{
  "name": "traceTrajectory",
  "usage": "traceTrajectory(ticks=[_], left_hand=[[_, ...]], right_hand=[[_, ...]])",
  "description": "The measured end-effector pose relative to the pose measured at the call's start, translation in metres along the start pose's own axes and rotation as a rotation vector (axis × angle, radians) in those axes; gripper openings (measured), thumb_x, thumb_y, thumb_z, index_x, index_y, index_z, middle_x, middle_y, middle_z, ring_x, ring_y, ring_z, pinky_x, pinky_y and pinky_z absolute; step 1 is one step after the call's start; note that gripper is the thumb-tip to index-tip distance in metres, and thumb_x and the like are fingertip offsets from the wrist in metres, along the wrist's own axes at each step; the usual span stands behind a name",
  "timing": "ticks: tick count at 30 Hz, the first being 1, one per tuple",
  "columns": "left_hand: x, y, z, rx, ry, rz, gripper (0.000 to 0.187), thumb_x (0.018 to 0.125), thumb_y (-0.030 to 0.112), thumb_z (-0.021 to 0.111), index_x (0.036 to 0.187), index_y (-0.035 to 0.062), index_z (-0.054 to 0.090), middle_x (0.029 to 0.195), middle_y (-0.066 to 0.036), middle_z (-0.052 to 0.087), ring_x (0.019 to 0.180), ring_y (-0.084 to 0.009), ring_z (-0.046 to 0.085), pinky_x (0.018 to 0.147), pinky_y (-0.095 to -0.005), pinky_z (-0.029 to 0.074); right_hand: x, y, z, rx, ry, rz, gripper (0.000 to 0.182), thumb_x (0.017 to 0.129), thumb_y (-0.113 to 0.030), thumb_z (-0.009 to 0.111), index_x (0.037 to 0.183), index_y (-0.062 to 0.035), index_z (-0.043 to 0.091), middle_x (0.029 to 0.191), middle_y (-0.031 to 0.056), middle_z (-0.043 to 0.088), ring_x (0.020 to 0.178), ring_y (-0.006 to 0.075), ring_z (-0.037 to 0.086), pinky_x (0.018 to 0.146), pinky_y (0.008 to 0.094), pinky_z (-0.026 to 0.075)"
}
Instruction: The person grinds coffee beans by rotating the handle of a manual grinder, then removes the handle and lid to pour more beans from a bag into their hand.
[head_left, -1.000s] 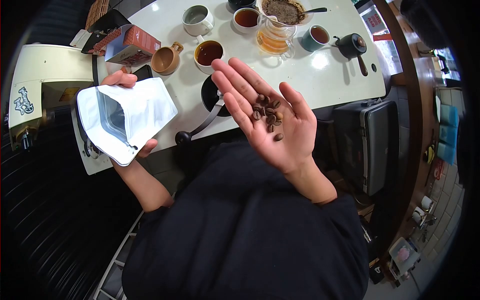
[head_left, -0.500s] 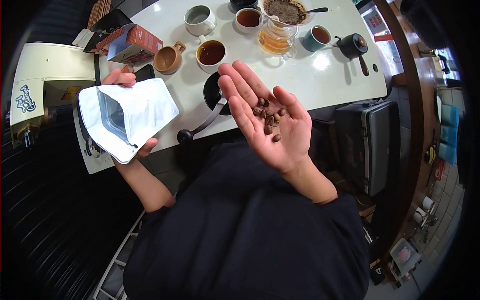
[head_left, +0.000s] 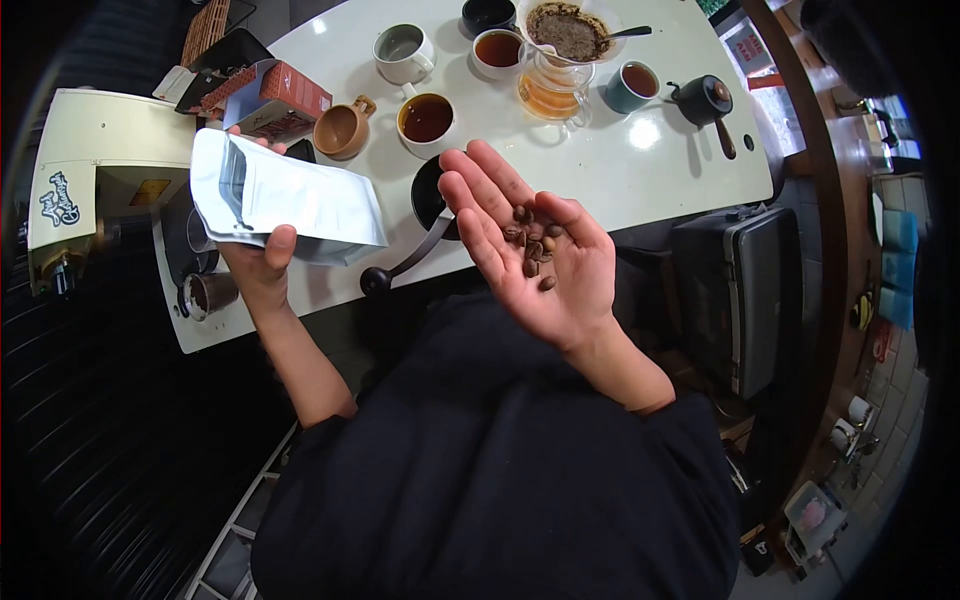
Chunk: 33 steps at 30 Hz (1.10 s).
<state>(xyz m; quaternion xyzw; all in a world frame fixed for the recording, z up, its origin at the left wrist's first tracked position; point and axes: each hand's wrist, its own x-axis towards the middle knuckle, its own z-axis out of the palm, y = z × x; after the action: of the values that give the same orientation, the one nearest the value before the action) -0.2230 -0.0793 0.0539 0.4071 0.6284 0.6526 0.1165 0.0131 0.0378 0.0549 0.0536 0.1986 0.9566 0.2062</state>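
Observation:
My left hand (head_left: 262,262) is closed round a white pouch (head_left: 300,205), thumb on the near side and fingertips showing behind it. The pouch lies tilted over the table's left part, with its mouth end toward the left. Palm up and slightly cupped, my right hand (head_left: 570,270) carries several brown coffee beans (head_left: 533,245), its fingers stretched out and not closed over them. Below the fingertips of that hand is a black hand grinder (head_left: 428,190) with a crank handle (head_left: 415,255), partly hidden by the hand.
On the white table (head_left: 660,185) stand a brown cup (head_left: 341,132), a white mug of dark liquid (head_left: 425,120), a glass server (head_left: 553,90) under a dripper of grounds (head_left: 570,32), a teal cup (head_left: 632,87) and a black kettle (head_left: 705,100). A cream machine (head_left: 110,125) is at left.
The pouch has tipped and moved to the right, and my left thumb now shows in front of it. My right hand has sunk slightly, with the beans still on the palm.

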Motion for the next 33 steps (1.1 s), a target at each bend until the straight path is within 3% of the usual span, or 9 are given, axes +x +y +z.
traceTrajectory(ticks=[4,5,9,17,20,22,25,28,33], left_hand=[[0.002,-0.017,0.005,-0.047,-0.034,0.051,0.101,0.069,0.04,0.073,0.147,-0.003,0.025,0.138,-0.02,0.044,0.119,-0.0326,0.055,0.103,-0.0444,0.045],[0.002,-0.02,0.007,0.023,-0.056,0.068,0.091,0.073,0.039,0.058,0.148,-0.0025,0.026,0.138,-0.021,0.046,0.119,-0.0339,0.056,0.102,-0.0457,0.044],[0.001,-0.016,0.019,-0.253,0.08,-0.114,0.085,0.073,0.041,0.037,0.145,-0.0042,0.031,0.132,-0.024,0.051,0.116,-0.0376,0.057,0.1,-0.0461,0.043],[-0.001,-0.021,0.011,-0.333,0.052,-0.182,0.079,0.076,0.037,0.038,0.143,-0.0048,0.033,0.13,-0.026,0.053,0.113,-0.037,0.059,0.097,-0.0447,0.048],[-0.001,-0.02,0.008,-0.415,-0.004,-0.229,0.068,0.086,0.035,0.034,0.14,-0.0055,0.036,0.125,-0.028,0.055,0.112,-0.0376,0.06,0.097,-0.044,0.048],[0.001,-0.018,0.007,-0.386,-0.002,-0.311,0.056,0.098,0.033,0.035,0.138,-0.0053,0.04,0.122,-0.023,0.058,0.111,-0.0316,0.061,0.094,-0.0403,0.049],[0.0,-0.035,-0.005,-0.157,0.088,-0.231,0.047,0.103,0.031,0.046,0.131,-0.0057,0.05,0.118,-0.014,0.062,0.106,-0.0202,0.061,0.092,-0.0332,0.047],[-0.004,-0.038,-0.008,-0.047,0.14,-0.203,0.039,0.099,0.027,0.06,0.121,-0.0054,0.059,0.114,-0.008,0.064,0.101,-0.0113,0.058,0.091,-0.0277,0.044],[0.0,-0.039,-0.006,0.053,0.139,-0.197,0.033,0.099,0.023,0.06,0.119,-0.004,0.06,0.113,-0.006,0.065,0.1,-0.0103,0.057,0.092,-0.0264,0.042]], right_hand=[[0.001,-0.001,-0.004,-0.009,-0.022,0.051,0.056,0.096,-0.015,0.029,0.147,0.0074,0.027,0.153,0.0263,0.03,0.142,0.0363,0.031,0.119,0.0414,0.028],[0.002,-0.002,-0.007,-0.074,-0.047,0.087,0.056,0.096,-0.015,0.03,0.147,0.0078,0.026,0.152,0.0272,0.031,0.142,0.0362,0.033,0.118,0.0415,0.03],[0.001,-0.003,-0.015,-0.159,-0.092,0.135,0.052,0.096,-0.014,0.031,0.144,0.0084,0.029,0.146,0.03,0.038,0.135,0.0359,0.043,0.115,0.0409,0.036],[0.001,-0.003,-0.013,-0.354,-0.065,0.104,0.045,0.096,-0.01,0.036,0.137,0.0079,0.038,0.137,0.0303,0.048,0.127,0.0337,0.053,0.111,0.0395,0.041],[0.002,0.001,-0.008,-0.658,0.192,0.035,0.044,0.096,-0.012,0.036,0.134,0.0099,0.041,0.136,0.0311,0.049,0.126,0.0351,0.053,0.111,0.0396,0.041],[0.001,-0.002,-0.013,-0.593,0.221,0.021,0.043,0.095,-0.011,0.035,0.131,0.0126,0.042,0.135,0.0325,0.048,0.128,0.037,0.051,0.111,0.0401,0.04],[-0.003,-0.007,-0.008,-0.662,0.254,-0.02,0.045,0.093,-0.01,0.034,0.13,0.0147,0.04,0.135,0.034,0.047,0.13,0.0389,0.048,0.113,0.0411,0.039],[-0.01,-0.019,-0.01,-0.644,0.269,-0.089,0.046,0.091,-0.008,0.034,0.13,0.0158,0.04,0.135,0.0351,0.046,0.13,0.0396,0.047,0.114,0.0421,0.038],[-0.021,-0.035,-0.018,-0.489,0.231,-0.183,0.045,0.095,-0.008,0.035,0.133,0.0157,0.038,0.141,0.0358,0.04,0.132,0.0397,0.045,0.113,0.0417,0.039]])
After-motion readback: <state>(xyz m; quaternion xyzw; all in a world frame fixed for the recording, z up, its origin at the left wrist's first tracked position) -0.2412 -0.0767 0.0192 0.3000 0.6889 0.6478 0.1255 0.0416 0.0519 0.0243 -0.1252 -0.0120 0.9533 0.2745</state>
